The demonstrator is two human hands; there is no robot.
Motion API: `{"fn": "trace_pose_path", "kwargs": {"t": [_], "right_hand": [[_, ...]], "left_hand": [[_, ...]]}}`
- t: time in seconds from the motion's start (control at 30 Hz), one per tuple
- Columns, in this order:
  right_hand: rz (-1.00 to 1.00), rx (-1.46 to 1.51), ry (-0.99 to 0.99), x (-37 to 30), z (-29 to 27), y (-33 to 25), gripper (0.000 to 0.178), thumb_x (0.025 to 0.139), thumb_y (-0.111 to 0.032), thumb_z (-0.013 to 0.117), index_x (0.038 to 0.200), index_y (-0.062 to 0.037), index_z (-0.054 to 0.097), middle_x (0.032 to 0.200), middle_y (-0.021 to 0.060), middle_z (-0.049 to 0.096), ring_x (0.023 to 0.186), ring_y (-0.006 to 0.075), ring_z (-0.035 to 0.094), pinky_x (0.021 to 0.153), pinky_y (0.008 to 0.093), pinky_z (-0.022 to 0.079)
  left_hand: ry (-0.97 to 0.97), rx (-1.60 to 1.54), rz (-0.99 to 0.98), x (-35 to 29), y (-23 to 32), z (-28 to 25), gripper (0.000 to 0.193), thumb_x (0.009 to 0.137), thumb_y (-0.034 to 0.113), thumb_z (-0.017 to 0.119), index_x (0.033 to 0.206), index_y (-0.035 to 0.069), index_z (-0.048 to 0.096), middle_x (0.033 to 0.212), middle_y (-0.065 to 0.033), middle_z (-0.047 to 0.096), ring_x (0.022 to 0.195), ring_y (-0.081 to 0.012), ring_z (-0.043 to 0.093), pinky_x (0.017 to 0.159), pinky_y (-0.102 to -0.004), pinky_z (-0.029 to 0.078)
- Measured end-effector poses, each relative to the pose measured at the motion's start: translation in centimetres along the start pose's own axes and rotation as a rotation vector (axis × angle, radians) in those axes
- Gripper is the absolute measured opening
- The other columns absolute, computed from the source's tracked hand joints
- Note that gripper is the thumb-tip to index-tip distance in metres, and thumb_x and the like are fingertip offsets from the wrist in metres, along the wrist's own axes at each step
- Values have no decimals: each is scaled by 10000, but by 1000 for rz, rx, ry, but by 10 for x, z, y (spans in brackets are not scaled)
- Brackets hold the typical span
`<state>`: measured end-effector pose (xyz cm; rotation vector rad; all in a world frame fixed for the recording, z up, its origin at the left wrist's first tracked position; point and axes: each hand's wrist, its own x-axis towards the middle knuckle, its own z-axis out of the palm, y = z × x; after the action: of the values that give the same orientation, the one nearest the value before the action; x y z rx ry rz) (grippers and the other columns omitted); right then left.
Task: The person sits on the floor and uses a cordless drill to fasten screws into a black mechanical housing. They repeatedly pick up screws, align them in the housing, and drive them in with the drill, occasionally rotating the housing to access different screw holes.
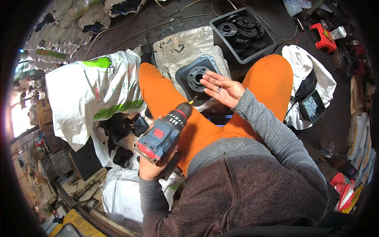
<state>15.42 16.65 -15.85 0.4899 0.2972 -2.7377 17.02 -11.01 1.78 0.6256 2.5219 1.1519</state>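
Note:
A blue-grey and red cordless drill (160,136) is gripped in my left hand (152,168), its yellow-tipped bit angled up toward a dark flanged part. That part, a round metal flange with a ring of holes (193,77), rests in a grey square holder (183,73) between my knees. Just right of the flange is my right hand (225,89), palm turned up and fingers mostly straight. A small silvery screw (219,90) lies against its fingers. The drill bit is apart from the flange.
Beyond my right knee stands a grey bin (258,53) of black flanges. A small dark tray (312,106) of screws sits on white sacking at the right. Printed white sacks (114,85) drape at the left. A red stool (323,37) and floor cables lie farther off.

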Motion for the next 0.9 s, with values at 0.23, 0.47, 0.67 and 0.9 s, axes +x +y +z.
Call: {"fn": "trace_pose_path", "kwargs": {"t": [0.23, 0.47, 0.67, 0.9], "right_hand": [[-43, 193, 66, 1, 18, 24, 345, 965, -33, 501, 1309, -55, 478, 1362, 113, 522, 1310, 259, 475, 1078, 462, 423], [-55, 316, 146, 3, 27, 32, 260, 971, -18, 488, 1218, -75, 548, 1292, 93, 580, 1262, 234, 528, 1066, 449, 446], [-48, 336, 225, -2, 39, 31, 233, 962, -15, 502, 1178, -74, 567, 1244, 76, 608, 1223, 214, 560, 1058, 442, 452], [-45, 289, 400, 4, 45, 29, 259, 983, -3, 439, 1226, -53, 513, 1230, 116, 599, 1197, 248, 575, 1020, 463, 480]], "left_hand": [[-81, 95, 24, 15, 8, 16, 383, 713, 56, 731, 1090, 42, 669, 1177, -168, 642, 1124, -337, 603, 1012, -438, 437], [-140, 125, 39, 24, 16, 22, 448, 745, 89, 735, 1177, 31, 629, 1271, -178, 586, 1159, -324, 583, 1010, -402, 439], [-192, 320, 123, 22, 9, 20, 509, 746, 93, 739, 1231, 26, 602, 1329, -171, 556, 1140, -285, 603, 992, -365, 456], [-159, 397, 167, 20, 14, 31, 718, 691, 106, 788, 1347, 40, 505, 1024, -109, 704, 842, -265, 698, 787, -321, 535]]}}
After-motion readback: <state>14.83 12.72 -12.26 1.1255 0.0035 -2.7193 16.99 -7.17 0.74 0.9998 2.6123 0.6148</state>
